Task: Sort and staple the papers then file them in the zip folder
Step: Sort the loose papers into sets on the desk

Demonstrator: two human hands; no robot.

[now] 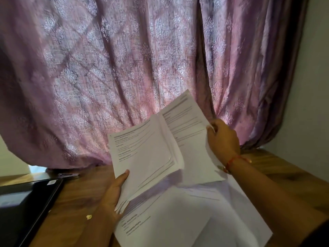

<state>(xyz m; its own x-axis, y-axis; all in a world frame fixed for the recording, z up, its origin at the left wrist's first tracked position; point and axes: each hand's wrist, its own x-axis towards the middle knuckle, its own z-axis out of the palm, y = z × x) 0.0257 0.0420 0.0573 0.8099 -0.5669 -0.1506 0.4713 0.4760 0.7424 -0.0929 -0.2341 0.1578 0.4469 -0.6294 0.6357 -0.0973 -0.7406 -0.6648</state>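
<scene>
I hold a thick stack of printed white papers [146,154] up above the wooden table [80,196]. My left hand [114,191] grips the stack from below, thumb on the front sheet. My right hand [222,138] pinches the right edge of a sheet [188,129] fanned away from the stack. More loose printed sheets [178,220] lie spread on the table under the stack. No stapler or zip folder is identifiable in view.
A dark flat laptop-like object [25,207] lies at the table's left. A small yellowish scrap [89,216] sits near my left wrist. A pink-purple patterned curtain [124,68] hangs behind the table; a pale wall [313,86] stands at right.
</scene>
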